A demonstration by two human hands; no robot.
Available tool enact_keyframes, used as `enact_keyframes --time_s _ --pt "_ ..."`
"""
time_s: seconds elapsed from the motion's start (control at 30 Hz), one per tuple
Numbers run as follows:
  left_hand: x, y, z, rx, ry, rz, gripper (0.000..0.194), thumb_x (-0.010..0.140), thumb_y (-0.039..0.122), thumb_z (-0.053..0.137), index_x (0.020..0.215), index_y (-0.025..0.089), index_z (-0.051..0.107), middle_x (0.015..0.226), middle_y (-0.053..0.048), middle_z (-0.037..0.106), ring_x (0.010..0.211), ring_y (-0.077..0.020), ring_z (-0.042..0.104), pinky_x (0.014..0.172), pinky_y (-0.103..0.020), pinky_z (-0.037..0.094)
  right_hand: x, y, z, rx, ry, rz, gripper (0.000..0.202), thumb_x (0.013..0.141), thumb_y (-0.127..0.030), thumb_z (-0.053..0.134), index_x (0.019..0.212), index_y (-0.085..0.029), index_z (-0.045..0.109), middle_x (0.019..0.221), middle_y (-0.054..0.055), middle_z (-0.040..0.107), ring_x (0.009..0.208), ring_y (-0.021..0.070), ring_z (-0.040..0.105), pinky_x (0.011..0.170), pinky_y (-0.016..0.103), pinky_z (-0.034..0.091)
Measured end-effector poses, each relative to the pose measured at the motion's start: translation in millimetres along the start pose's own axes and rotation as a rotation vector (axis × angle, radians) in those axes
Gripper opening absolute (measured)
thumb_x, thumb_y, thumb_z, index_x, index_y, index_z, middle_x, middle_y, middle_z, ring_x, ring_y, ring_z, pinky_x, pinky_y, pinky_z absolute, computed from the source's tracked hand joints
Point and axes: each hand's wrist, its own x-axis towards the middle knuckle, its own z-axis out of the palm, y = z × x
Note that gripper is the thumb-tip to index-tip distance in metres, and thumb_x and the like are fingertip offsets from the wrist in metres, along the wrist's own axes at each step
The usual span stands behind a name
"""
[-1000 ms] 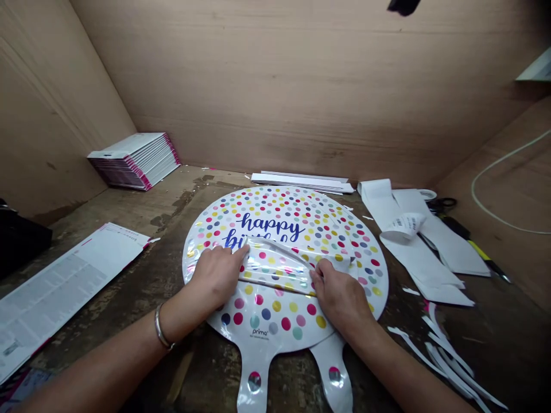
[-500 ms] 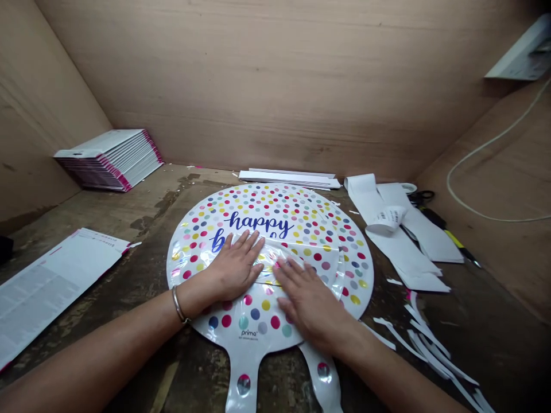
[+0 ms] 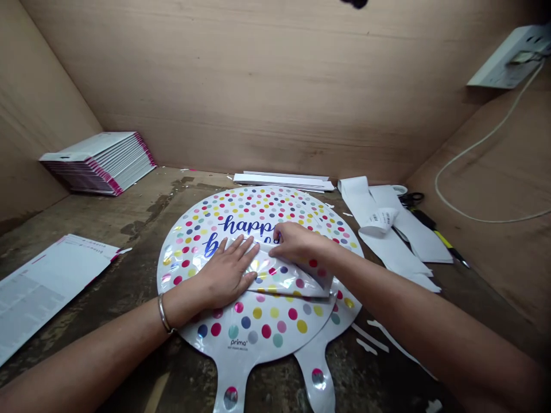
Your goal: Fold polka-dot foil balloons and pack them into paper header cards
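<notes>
Two flat, round balloons with colored dots overlap on the table; the upper balloon (image 3: 267, 330) bears blue "happy" lettering, and the handle-like neck of the lower balloon (image 3: 318, 381) shows at the right. Across the upper one lies a folded dotted piece (image 3: 293, 279). My left hand (image 3: 230, 272) rests with fingers spread on the folded piece's left end. With fingers pinched, my right hand (image 3: 295, 241) grips the upper edge of that piece, covering part of the lettering.
A stack of white and pink packets (image 3: 101, 160) stands at the back left, a printed sheet (image 3: 55, 275) nearer. White strips (image 3: 284, 182) lie behind the balloons. Paper pieces (image 3: 387, 246), scissors (image 3: 412, 199) and a yellow-black cutter (image 3: 450, 248) are at the right.
My right hand has moved up from lying flat and its fingers have closed on the folded piece's edge. My left hand stays flat. The view has shifted slightly.
</notes>
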Motion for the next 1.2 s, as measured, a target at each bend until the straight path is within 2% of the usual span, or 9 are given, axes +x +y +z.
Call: enact_keyframes --time_s 0.1,0.2,0.4,0.53,0.6,0.7,0.8,1.0,1.2 --pt "-6.0 1.5 -7.7 0.008 0.066 0.018 0.062 0.092 0.050 0.034 0.145 0.020 0.022 0.152 -0.012 0.019 0.139 -0.0318 0.014 0.109 -0.057 0.009 3.4 3.7 -2.3 0.086 -0.139 0.049 0.014 0.054 -0.024 0.077 0.059 -0.021 0.064 0.060 0.000 0.064 0.060 0.0170 0.059 0.052 0.025 0.042" --pt "-16.3 11.2 -14.9 -0.009 0.217 0.095 0.077 0.080 0.057 0.054 0.142 0.019 0.030 0.149 -0.014 0.028 0.137 -0.0343 0.020 0.110 -0.056 0.014 -10.5 7.8 9.2 0.234 -0.145 0.126 0.011 0.069 -0.031 0.067 0.066 -0.021 0.064 0.061 -0.001 0.065 0.055 0.0143 0.058 0.048 0.024 0.042" --pt "-36.1 25.5 -6.2 -0.197 0.328 0.177 0.028 0.087 0.014 0.047 0.112 0.017 0.058 0.106 -0.011 0.064 0.096 -0.0224 0.059 0.081 -0.037 0.051 -53.4 2.6 37.5 0.409 -0.099 0.240 0.035 0.087 -0.042 0.041 0.100 -0.017 0.061 0.084 0.010 0.071 0.059 0.0178 0.064 0.051 0.030 0.050" --pt "-45.8 18.8 3.3 -0.316 0.341 0.166 0.023 0.085 0.012 0.048 0.103 0.018 0.061 0.104 -0.009 0.065 0.096 -0.0205 0.061 0.080 -0.033 0.052 -90.5 10.5 35.2 0.088 0.151 -0.205 0.056 0.078 -0.024 0.054 0.133 -0.023 0.045 0.132 0.011 0.053 0.105 0.0248 0.058 0.087 0.042 0.047" --pt "-49.2 15.3 5.4 -0.349 0.350 0.197 0.023 0.086 0.012 0.048 0.104 0.018 0.061 0.106 -0.009 0.065 0.102 -0.0202 0.060 0.086 -0.033 0.051 -103.5 13.0 38.0 -0.087 0.125 -0.429 0.071 0.073 -0.015 0.056 0.140 -0.028 0.036 0.147 0.006 0.034 0.120 0.0254 0.046 0.099 0.045 0.038" --pt "-52.5 12.6 6.1 -0.376 0.319 0.252 0.023 0.088 0.014 0.047 0.104 0.018 0.062 0.107 -0.008 0.065 0.108 -0.0199 0.057 0.089 -0.032 0.049 -110.1 12.2 52.7 -0.180 0.067 -0.520 0.062 0.077 -0.015 0.054 0.136 -0.032 0.043 0.145 0.000 0.039 0.107 0.0240 0.050 0.093 0.043 0.040" --pt "-57.2 13.2 4.2 -0.372 0.290 0.249 0.023 0.088 0.015 0.047 0.104 0.019 0.063 0.107 -0.008 0.064 0.107 -0.0203 0.055 0.089 -0.034 0.046 -107.8 12.1 70.5 -0.139 0.158 -0.506 0.046 0.083 -0.016 0.049 0.127 -0.031 0.054 0.133 -0.001 0.054 0.094 0.0222 0.051 0.085 0.041 0.042" --pt "-65.1 26.5 -7.1 -0.341 0.245 -0.069 0.014 0.087 0.020 0.050 0.090 0.025 0.062 0.087 0.000 0.066 0.087 -0.0210 0.055 0.078 -0.039 0.038 -104.5 9.2 78.7 0.141 0.232 -0.347 0.032 0.080 -0.007 0.045 0.093 -0.025 0.068 0.093 0.000 0.071 0.079 0.0178 0.053 0.072 0.031 0.041" --pt "-47.7 36.5 -7.4 -0.345 0.219 -0.424 0.015 0.089 0.030 0.043 0.078 0.020 0.048 0.077 -0.004 0.059 0.077 -0.0231 0.054 0.070 -0.037 0.038 -93.0 -5.3 74.9 0.215 0.366 0.054 0.014 0.087 -0.030 0.046 0.081 -0.021 0.055 0.073 0.001 0.063 0.067 0.0170 0.056 0.058 0.026 0.036"
